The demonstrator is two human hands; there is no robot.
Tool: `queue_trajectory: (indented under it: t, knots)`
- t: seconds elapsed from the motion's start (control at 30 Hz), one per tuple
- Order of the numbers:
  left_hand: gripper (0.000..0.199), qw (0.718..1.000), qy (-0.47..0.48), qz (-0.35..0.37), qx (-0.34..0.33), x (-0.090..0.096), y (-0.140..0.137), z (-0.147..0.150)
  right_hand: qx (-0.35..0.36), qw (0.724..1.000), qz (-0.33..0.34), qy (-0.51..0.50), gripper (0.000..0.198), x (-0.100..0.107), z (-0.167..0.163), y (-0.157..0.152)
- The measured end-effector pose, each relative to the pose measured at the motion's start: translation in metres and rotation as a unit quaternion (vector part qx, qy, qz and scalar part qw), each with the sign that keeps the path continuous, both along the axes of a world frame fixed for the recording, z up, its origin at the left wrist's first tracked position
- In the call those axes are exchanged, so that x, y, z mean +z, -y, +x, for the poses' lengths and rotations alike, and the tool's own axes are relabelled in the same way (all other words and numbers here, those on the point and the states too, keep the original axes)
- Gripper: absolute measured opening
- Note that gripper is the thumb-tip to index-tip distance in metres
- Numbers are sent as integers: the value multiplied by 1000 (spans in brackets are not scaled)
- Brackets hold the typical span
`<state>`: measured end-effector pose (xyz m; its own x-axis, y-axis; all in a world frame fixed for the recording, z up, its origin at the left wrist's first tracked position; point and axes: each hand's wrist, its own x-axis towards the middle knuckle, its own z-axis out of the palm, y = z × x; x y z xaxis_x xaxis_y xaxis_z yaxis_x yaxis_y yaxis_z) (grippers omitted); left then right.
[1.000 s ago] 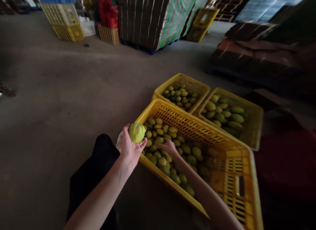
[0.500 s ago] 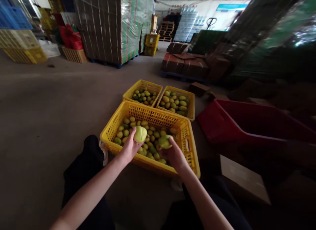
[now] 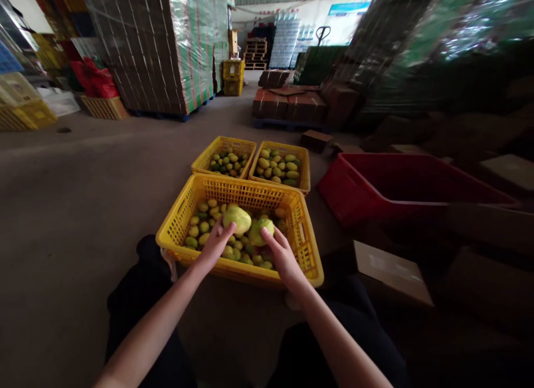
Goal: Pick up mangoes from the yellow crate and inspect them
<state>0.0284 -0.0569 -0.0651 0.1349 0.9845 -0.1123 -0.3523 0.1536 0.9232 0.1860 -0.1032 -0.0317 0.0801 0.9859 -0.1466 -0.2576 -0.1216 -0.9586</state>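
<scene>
My left hand (image 3: 213, 244) is closed round a pale yellow-green, oval, papaya-like fruit (image 3: 238, 218), its thumb on the near side. Beside it my right hand (image 3: 284, 257) grips a second, greener papaya-like fruit (image 3: 257, 233), thumb on top. The two fruits are side by side; I cannot tell whether they touch. Both are held over a large yellow plastic crate (image 3: 306, 232) between my legs. Many yellow and green fruits (image 3: 204, 227) lie in its bottom, partly hidden by my hands.
Behind stand two smaller yellow crates (image 3: 203, 153) of similar fruit. On the right are a large red tub (image 3: 346, 196) and a cardboard box (image 3: 387, 268). Farther back are a wrapped pallet stack (image 3: 142, 49), stacked cartons (image 3: 287, 104) and a pallet jack handle (image 3: 322, 33).
My hands have come closer together, and the left fruit has been turned so its longer side shows. The view has swung right, shifting the surroundings left.
</scene>
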Motion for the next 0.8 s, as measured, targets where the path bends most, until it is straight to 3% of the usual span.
queue_trajectory:
  t: [0.13, 0.27, 0.33, 0.4, 0.5, 0.57, 0.67, 0.8]
  knots:
    - [61, 991, -79, 74, -72, 8, 4, -1, -48, 997, 32, 54, 50, 6, 10, -4]
    - [62, 976, -136, 139, -95, 15, 4, -9, -46, 973, 117, 195, 47, 8, 14, -2]
    - [62, 977, -111, 167, -76, 19, 1, -14, -53, 933, 181, 305, 48, 8, 16, 1]
    - [62, 970, -86, 222, -57, 24, -2, -20, -77, 871, 256, 411, 50, 6, 17, 4]
    - [59, 936, -97, 337, -36, 28, -5, -24, -95, 782, 352, 505, 47, 2, 17, 6]
    - [57, 911, -118, 393, -38, 28, -5, -25, -91, 748, 383, 534, 46, -2, 14, 7]
    - [55, 897, -132, 420, -49, 25, -3, -25, -90, 729, 403, 546, 48, -5, 10, 6]
    - [54, 895, -135, 423, -48, 26, -1, -27, -84, 736, 410, 531, 48, -8, 9, 5]
